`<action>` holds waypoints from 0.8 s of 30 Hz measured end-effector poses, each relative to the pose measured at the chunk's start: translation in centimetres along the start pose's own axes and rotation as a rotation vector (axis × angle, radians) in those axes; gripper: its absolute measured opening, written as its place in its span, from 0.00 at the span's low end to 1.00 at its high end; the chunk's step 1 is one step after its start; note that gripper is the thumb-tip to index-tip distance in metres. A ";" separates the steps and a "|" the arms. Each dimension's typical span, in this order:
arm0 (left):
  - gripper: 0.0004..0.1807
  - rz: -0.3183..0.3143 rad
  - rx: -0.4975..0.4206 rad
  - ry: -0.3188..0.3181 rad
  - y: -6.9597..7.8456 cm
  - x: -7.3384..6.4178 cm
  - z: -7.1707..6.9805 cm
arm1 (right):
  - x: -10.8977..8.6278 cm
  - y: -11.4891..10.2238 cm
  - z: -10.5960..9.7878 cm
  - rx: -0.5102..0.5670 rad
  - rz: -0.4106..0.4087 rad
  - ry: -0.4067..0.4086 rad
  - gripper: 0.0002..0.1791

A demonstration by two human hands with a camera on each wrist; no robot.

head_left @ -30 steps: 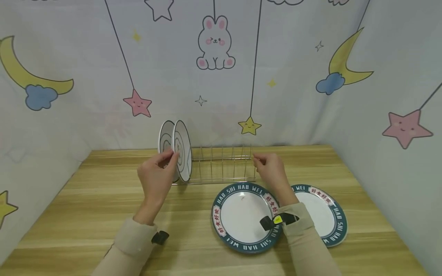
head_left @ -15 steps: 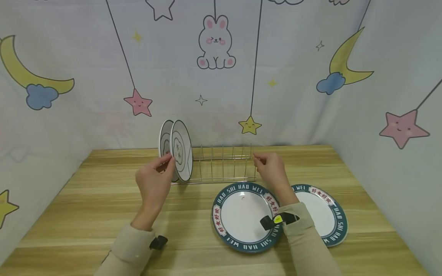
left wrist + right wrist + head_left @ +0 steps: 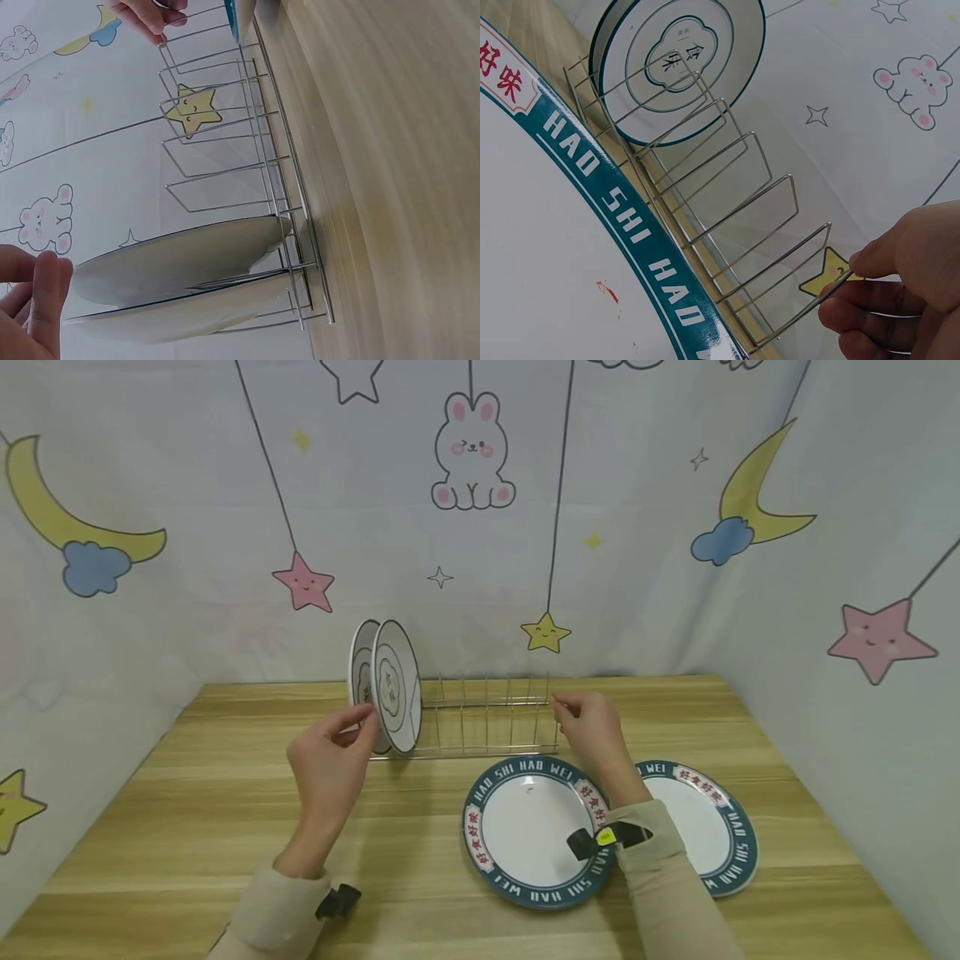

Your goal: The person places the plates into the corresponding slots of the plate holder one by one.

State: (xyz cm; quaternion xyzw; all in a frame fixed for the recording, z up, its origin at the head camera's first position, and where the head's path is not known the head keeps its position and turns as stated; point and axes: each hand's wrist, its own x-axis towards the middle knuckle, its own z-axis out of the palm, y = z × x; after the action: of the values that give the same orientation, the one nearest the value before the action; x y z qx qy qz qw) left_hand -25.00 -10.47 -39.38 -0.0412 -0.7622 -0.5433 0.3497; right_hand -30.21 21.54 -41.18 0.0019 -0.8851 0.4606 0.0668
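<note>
Two white plates with dark rims, the nearer plate [image 3: 397, 693] and the farther plate [image 3: 360, 664], stand upright side by side at the left end of a wire dish rack [image 3: 487, 718]. My left hand [image 3: 330, 768] is just left of the nearer plate's rim, with thumb and fingertips close together and nothing held. In the left wrist view, a narrow gap separates these fingers [image 3: 46, 281] from the plate edges. At the rack's right end, my right hand [image 3: 596, 735] pinches the end wire between thumb and index finger, as the right wrist view shows.
A teal-rimmed plate [image 3: 532, 831] lies flat in front of the rack. To its right lies another teal-rimmed plate [image 3: 697, 827], partly hidden by the right forearm. The wooden table [image 3: 187, 827] meets a printed cloth backdrop [image 3: 637, 610] behind the rack.
My left hand has let go of the nearer plate and drawn back to the left and slightly down. The plate stays upright in the rack. My right hand keeps its hold.
</note>
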 end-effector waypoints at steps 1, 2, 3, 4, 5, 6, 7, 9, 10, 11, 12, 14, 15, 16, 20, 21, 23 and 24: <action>0.06 -0.016 -0.031 -0.013 0.2 0.0 -0.1 | 0.0 0.0 0.0 -0.001 -0.001 0.000 0.16; 0.07 -0.035 -0.058 -0.026 0.4 -0.1 -0.2 | 0.0 0.0 0.0 -0.002 -0.002 -0.001 0.16; 0.08 -0.051 -0.080 -0.039 0.5 -0.2 -0.2 | 0.0 -0.1 0.0 -0.001 -0.004 -0.002 0.17; 0.08 -0.067 -0.100 -0.053 0.7 -0.3 -0.3 | 0.0 -0.1 -0.1 -0.002 -0.007 -0.002 0.17; 0.09 -0.082 -0.112 -0.067 0.8 -0.4 -0.4 | 0.0 -0.1 -0.1 -0.001 -0.008 -0.001 0.17; 0.09 -0.095 -0.121 -0.080 1.0 -0.5 -0.5 | 0.0 -0.1 -0.1 -0.001 -0.010 -0.002 0.17; 0.09 -0.105 -0.128 -0.095 1.1 -0.6 -0.6 | 0.0 -0.1 -0.1 -0.002 -0.012 0.000 0.16; 0.08 -0.117 -0.129 -0.120 1.4 -0.9 -0.7 | 0.0 -0.1 0.0 0.002 -0.015 0.002 0.16; 0.08 -0.119 -0.125 -0.133 1.5 -1.0 -0.7 | 0.0 -0.1 0.0 0.003 -0.016 0.004 0.16; 0.07 -0.117 -0.120 -0.141 1.5 -1.1 -0.7 | 0.0 0.0 0.0 0.004 -0.018 0.004 0.16; 0.07 -0.112 -0.113 -0.148 1.6 -1.3 -0.7 | 0.0 0.0 0.0 0.005 -0.022 0.002 0.16; 0.06 -0.105 -0.103 -0.157 1.6 -1.6 -0.7 | 0.0 0.0 0.0 0.010 -0.024 0.002 0.16; 0.06 -0.102 -0.098 -0.159 1.6 -1.7 -0.7 | 0.0 0.1 0.0 0.009 -0.025 0.002 0.16; 0.06 -0.100 -0.097 -0.162 1.6 -1.9 -0.7 | 0.0 0.1 0.0 0.007 -0.029 0.003 0.16; 0.06 -0.096 -0.105 -0.167 1.8 -2.3 -0.6 | 0.0 0.1 0.1 0.006 -0.038 0.009 0.16; 0.06 -0.095 -0.109 -0.169 1.8 -2.4 -0.5 | 0.0 0.1 0.1 0.005 -0.039 0.010 0.16; 0.07 -0.094 -0.118 -0.170 1.9 -2.5 -0.5 | 0.0 0.1 0.0 0.009 -0.038 0.009 0.16; 0.07 -0.096 -0.121 -0.172 1.9 -2.6 -0.5 | 0.0 0.1 0.0 0.010 -0.034 0.007 0.16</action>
State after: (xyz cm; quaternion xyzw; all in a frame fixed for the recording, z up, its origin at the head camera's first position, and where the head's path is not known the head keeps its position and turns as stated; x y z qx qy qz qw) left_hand -21.99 -9.28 -39.26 -0.0720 -0.7564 -0.5988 0.2532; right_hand -30.25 21.58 -41.30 0.0158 -0.8823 0.4640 0.0778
